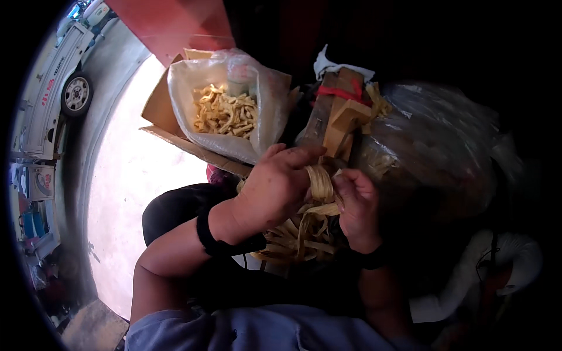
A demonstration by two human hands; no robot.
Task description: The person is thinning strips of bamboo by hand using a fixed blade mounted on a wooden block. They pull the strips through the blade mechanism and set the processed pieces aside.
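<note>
Between my two hands is a yellowish, dried-looking fibrous strip (320, 182), bent over in a loop; I cannot tell what plant or food it is. My left hand (272, 186) is closed on its upper left side, with the index finger stretched over the top. On the other side, my right hand (358, 205) pinches the strip between thumb and fingers. A loose pile of similar long strips (295, 241) lies just below the hands, over my lap. Dark bands circle both wrists.
Ahead to the left, a cardboard box (161, 105) holds a clear plastic bag (272, 105) with many short, curled yellowish pieces (225, 111). Beyond my hands stands a wooden block fixture (345, 114) with a red strap (345, 92). Another plastic bag (439, 128) sits right. A truck (44, 99) is far left.
</note>
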